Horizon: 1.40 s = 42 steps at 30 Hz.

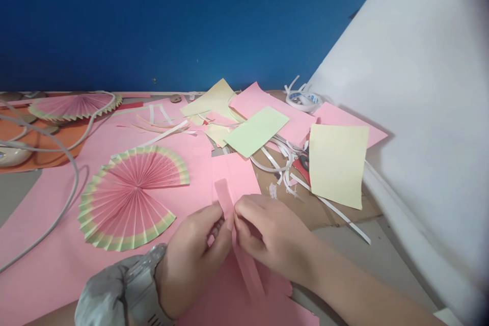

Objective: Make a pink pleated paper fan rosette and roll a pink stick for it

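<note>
The left hand (196, 249) and the right hand (280, 234) meet at the lower middle of the view, each pinching a pink paper strip (224, 194) between thumb and fingers. The strip is at the center of the work, tilted; its narrow upper end pokes up above the fingertips, and more of the pink paper runs down below them toward the near edge. A gray watch (143, 285) and a gray fabric band (101, 288) circle the left wrist. Beneath both hands lies pink paper (38, 275), spread over much of the gray table (361, 265). Left of the hands, a pleated fan (137, 188) rests on that paper, pink inside with a yellow and green border, opened into a round with a wedge-shaped gap facing right. A second pleated fan (74, 104) lies farther back at the left, near orange paper (44, 158) and a looping white cable (74, 183). Beyond the hands, a light green sheet (256, 131) overlaps a pink sheet (277, 112), with a yellow sheet (212, 99) behind to the left. On the right, a pale yellow sheet (338, 163) partly hides a dark scissors handle (304, 162), and thin white strips (340, 214) are scattered across brown cardboard (275, 178). A white roll (303, 98) sits at the back, near the blue wall (191, 20).
</note>
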{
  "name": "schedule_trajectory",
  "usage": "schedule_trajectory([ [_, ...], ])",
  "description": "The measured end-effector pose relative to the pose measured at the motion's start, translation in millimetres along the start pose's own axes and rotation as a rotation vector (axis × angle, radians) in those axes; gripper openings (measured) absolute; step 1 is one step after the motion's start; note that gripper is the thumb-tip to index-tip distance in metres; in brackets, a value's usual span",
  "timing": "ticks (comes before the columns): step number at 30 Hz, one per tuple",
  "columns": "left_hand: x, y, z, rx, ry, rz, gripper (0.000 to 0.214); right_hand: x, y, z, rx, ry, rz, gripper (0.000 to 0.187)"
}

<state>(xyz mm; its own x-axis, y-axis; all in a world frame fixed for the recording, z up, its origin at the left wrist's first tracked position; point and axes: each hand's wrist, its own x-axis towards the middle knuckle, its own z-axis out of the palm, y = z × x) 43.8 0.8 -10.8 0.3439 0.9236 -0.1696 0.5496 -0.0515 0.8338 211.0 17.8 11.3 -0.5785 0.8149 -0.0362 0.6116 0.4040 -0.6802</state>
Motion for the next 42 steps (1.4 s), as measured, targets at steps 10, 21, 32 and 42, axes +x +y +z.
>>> schedule_trajectory([
  [10, -2, 3, -4.1, -0.131, -0.004, 0.049, 0.029, 2, -10, -15, 0.212, -0.121, 0.155, 0.021],
  [21, -7, 8, -1.3, 0.161, 0.15, 0.219, 0.028, 0, -6, -5, 0.097, -0.014, -0.044, 0.028],
  [32, -6, 2, -3.9, -0.078, 0.051, 0.111, 0.027, -2, -6, -3, 0.163, -0.046, 0.059, 0.028],
  [42, -2, 1, -2.1, -0.028, 0.037, 0.078, 0.024, -1, -1, -2, 0.085, -0.051, 0.016, 0.024],
])
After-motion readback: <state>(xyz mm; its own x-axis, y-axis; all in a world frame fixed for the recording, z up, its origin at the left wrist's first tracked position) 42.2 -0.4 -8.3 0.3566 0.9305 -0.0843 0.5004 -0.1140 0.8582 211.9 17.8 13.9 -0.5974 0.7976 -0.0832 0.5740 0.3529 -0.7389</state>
